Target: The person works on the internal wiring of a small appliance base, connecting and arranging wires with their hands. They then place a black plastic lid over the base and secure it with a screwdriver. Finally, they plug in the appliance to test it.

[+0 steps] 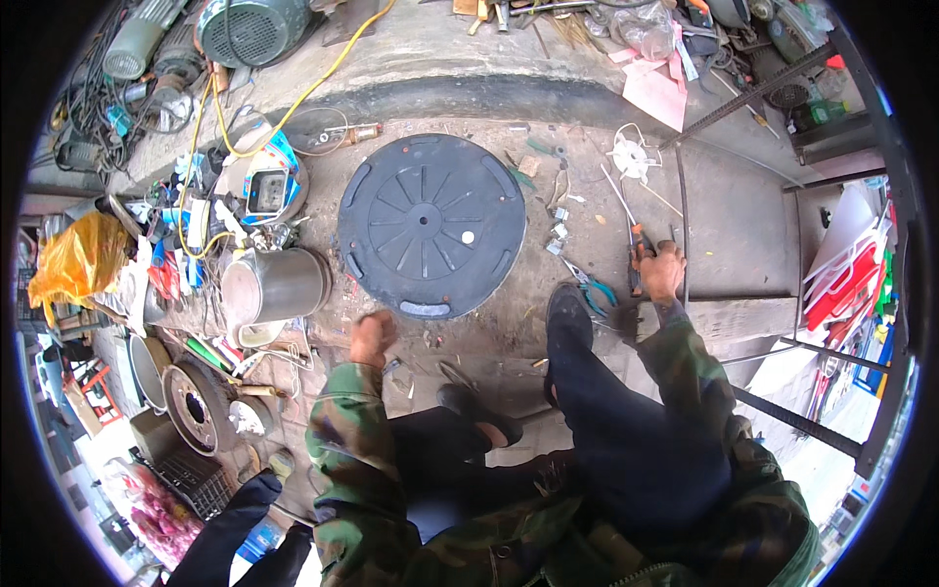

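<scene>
A round black plastic lid (424, 219) with raised radial ribs and a centre hole lies flat on the ground before me. Just off its near left edge is my left hand (372, 339), fingers curled; whether anything is inside them is hidden. Farther right, my right hand (663, 271) is low over the ground with bent fingers, and what it grips, if anything, cannot be made out. Right beside it lie a long screwdriver (638, 232) with an orange and black handle and a dark-handled tool. Pliers (593, 289) with teal handles rest nearer my shoe.
A metal pot (274, 286) lies on its side left of the lid, near a heap of tools and bags. A white plastic fan wheel (634, 157) lies at far right. A wooden beam (722, 320) and metal frame stand right. Another person's legs (235, 528) show lower left.
</scene>
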Demonstrator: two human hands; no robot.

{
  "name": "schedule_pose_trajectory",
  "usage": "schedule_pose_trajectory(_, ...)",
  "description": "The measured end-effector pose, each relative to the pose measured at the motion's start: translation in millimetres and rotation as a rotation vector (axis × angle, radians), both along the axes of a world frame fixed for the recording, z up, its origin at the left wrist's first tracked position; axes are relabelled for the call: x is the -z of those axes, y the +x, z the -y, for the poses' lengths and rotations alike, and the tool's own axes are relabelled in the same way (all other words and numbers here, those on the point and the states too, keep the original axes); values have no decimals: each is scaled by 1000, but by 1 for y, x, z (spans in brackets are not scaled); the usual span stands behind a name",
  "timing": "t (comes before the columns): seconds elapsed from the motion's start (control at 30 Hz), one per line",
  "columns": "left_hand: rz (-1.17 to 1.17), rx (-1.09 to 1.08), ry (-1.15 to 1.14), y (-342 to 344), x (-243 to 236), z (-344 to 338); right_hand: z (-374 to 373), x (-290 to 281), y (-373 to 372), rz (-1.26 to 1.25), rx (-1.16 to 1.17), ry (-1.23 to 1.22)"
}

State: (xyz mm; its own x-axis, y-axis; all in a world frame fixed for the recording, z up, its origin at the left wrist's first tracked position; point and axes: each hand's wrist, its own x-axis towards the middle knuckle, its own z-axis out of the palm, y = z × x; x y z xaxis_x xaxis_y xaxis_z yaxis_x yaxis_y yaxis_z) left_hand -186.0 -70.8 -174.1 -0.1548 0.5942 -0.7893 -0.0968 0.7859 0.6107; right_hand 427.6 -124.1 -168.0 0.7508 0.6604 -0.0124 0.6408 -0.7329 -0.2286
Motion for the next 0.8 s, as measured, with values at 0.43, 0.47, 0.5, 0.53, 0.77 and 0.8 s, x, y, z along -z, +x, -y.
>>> schedule_pose_trajectory(0.43,104,-129,85,89,60,14,-72,-101,-143,-1103,-388,437)
schedule_pose_trajectory(0.47,26,-24,130,67,87,19,-79,-111,-150,-1147,-423,377)
schedule_pose_trajectory(0.5,-151,158,234,16,116,21,-88,-119,-171,-1141,-487,389)
schedule_pose_trajectory(0.53,-362,364,370,-31,135,21,-95,-127,-189,-1126,-541,418)
schedule_pose_trajectory(0.77,-893,645,837,-19,177,26,-100,-164,-204,-1133,-561,274)
schedule_pose_trajectory(0.8,-786,549,807,12,170,25,-97,-155,-192,-1078,-533,269)
